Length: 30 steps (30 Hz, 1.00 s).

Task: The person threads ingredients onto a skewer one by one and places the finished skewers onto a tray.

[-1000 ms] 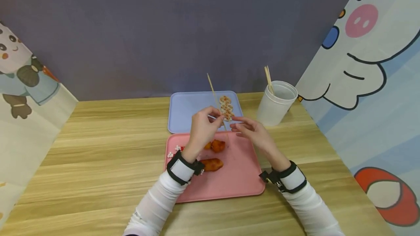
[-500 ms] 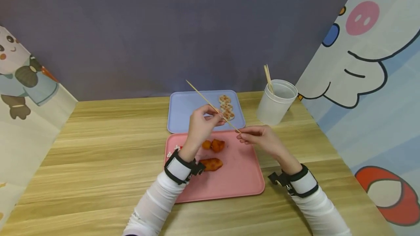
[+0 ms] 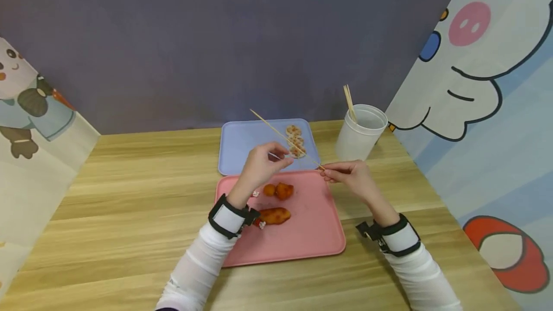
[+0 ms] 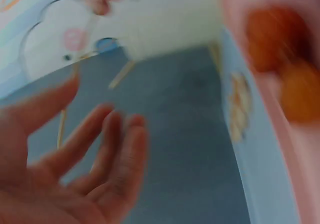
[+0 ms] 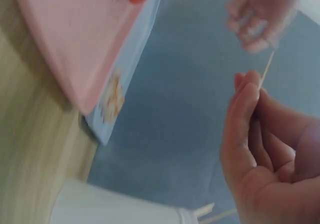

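Observation:
My right hand [image 3: 354, 179] pinches the lower end of a thin wooden skewer [image 3: 274, 129] between thumb and fingertips. The skewer slants up and to the left over the blue tray [image 3: 235, 145]. Beside it my left hand [image 3: 261, 164] has its thumb and fingers apart; in the left wrist view this hand [image 4: 100, 174] is loosely bent and holds nothing. Several pale slices with holes, like lotus root [image 3: 295, 141], lie in a row on the blue tray. On the pink tray [image 3: 311, 234] are orange-brown fried pieces [image 3: 283, 191] and a longer browned piece [image 3: 275, 215].
At the right back stands a white tub [image 3: 357, 140] with several more wooden skewers [image 3: 349, 103] leaning in it. Red pieces with white ends [image 3: 260, 223] sit partly hidden under the left wrist. A grey wall [image 3: 181, 52] rises behind the wooden table [image 3: 142, 196].
The skewer has swung from steep to a leftward slant. My right hand has moved to its lower end and taken hold. My left fingers have let go of it.

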Each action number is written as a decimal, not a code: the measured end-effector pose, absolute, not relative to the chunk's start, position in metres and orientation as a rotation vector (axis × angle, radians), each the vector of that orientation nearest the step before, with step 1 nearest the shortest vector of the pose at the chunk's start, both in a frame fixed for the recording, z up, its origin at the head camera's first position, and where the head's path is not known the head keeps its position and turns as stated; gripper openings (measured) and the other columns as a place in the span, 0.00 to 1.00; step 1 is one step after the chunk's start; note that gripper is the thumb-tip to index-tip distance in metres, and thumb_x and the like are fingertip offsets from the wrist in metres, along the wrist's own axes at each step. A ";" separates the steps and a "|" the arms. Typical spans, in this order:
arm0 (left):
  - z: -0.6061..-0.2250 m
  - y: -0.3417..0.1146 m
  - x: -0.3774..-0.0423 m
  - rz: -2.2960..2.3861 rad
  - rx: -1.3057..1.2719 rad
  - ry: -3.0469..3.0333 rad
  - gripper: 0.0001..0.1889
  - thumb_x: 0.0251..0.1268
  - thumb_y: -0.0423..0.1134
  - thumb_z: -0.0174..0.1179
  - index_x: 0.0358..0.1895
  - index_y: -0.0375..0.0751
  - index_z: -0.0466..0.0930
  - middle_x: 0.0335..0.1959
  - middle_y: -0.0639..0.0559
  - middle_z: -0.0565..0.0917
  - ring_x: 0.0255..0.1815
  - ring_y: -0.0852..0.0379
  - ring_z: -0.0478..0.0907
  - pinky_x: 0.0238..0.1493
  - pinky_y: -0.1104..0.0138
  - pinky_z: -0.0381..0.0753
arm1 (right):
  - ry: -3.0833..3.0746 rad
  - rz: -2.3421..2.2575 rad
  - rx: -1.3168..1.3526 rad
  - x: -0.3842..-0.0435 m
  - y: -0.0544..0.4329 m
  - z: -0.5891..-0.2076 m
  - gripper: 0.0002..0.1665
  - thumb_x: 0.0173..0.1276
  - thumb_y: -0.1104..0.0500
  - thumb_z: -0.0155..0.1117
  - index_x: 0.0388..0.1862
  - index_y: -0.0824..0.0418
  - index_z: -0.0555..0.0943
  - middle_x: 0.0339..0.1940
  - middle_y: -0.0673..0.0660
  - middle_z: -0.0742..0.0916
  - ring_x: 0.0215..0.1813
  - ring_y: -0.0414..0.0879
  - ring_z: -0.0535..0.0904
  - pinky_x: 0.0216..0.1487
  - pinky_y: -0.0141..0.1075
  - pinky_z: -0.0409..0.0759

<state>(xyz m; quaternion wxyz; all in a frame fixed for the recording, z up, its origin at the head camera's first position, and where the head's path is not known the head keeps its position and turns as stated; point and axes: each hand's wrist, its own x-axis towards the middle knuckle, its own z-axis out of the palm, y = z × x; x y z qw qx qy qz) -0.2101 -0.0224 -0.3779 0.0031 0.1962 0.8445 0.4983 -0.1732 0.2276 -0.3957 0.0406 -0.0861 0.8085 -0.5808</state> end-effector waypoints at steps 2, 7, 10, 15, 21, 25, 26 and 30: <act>-0.383 -0.023 -0.213 1.244 0.711 2.739 0.11 0.53 0.40 0.69 0.40 0.43 0.84 0.40 0.47 0.84 0.41 0.50 0.81 0.44 0.63 0.80 | 2.520 -1.765 -0.235 -0.173 0.235 -0.395 0.16 0.66 0.67 0.60 0.50 0.77 0.79 0.44 0.74 0.84 0.35 0.36 0.86 0.40 0.35 0.84; -0.401 -0.013 -0.216 0.648 0.912 2.755 0.19 0.50 0.42 0.70 0.45 0.38 0.84 0.43 0.45 0.83 0.45 0.50 0.79 0.46 0.62 0.80 | 2.600 -1.694 -0.149 -0.170 0.257 -0.395 0.17 0.67 0.65 0.60 0.51 0.75 0.79 0.45 0.74 0.84 0.37 0.34 0.85 0.41 0.32 0.84; -0.409 -0.008 -0.214 0.492 0.955 2.761 0.14 0.49 0.43 0.72 0.36 0.37 0.84 0.34 0.48 0.81 0.37 0.54 0.77 0.36 0.66 0.78 | 2.645 -1.630 -0.107 -0.168 0.267 -0.401 0.16 0.67 0.65 0.60 0.50 0.75 0.80 0.44 0.72 0.85 0.36 0.32 0.84 0.40 0.31 0.84; -0.420 -0.008 -0.209 0.344 1.004 2.803 0.13 0.49 0.45 0.71 0.23 0.43 0.77 0.21 0.53 0.72 0.26 0.57 0.69 0.27 0.67 0.68 | 2.668 -1.559 -0.035 -0.165 0.277 -0.409 0.16 0.68 0.64 0.59 0.50 0.73 0.81 0.44 0.70 0.86 0.36 0.33 0.85 0.42 0.35 0.84; -0.424 -0.008 -0.205 0.271 1.010 2.849 0.10 0.50 0.42 0.69 0.23 0.43 0.78 0.22 0.52 0.74 0.27 0.54 0.71 0.31 0.63 0.72 | 2.660 -1.533 0.010 -0.166 0.284 -0.409 0.18 0.69 0.62 0.58 0.53 0.74 0.79 0.46 0.70 0.85 0.37 0.32 0.84 0.43 0.35 0.84; -0.423 -0.008 -0.204 0.309 1.006 2.838 0.10 0.50 0.39 0.69 0.21 0.44 0.76 0.20 0.52 0.73 0.26 0.55 0.71 0.29 0.64 0.69 | 2.680 -1.513 0.036 -0.168 0.287 -0.408 0.18 0.69 0.63 0.58 0.52 0.74 0.79 0.46 0.71 0.85 0.34 0.29 0.83 0.42 0.34 0.84; -0.423 -0.008 -0.205 0.310 1.003 2.840 0.11 0.50 0.39 0.69 0.20 0.44 0.75 0.20 0.52 0.73 0.25 0.55 0.71 0.28 0.64 0.69 | 2.681 -1.513 0.037 -0.168 0.288 -0.408 0.18 0.68 0.64 0.58 0.52 0.75 0.79 0.46 0.71 0.85 0.34 0.29 0.83 0.42 0.35 0.84; -0.423 -0.008 -0.205 0.309 0.978 2.839 0.13 0.49 0.41 0.70 0.19 0.45 0.74 0.19 0.54 0.73 0.26 0.56 0.71 0.31 0.63 0.69 | 2.675 -1.511 0.038 -0.170 0.290 -0.410 0.18 0.68 0.64 0.58 0.52 0.75 0.79 0.46 0.72 0.84 0.35 0.30 0.83 0.43 0.36 0.84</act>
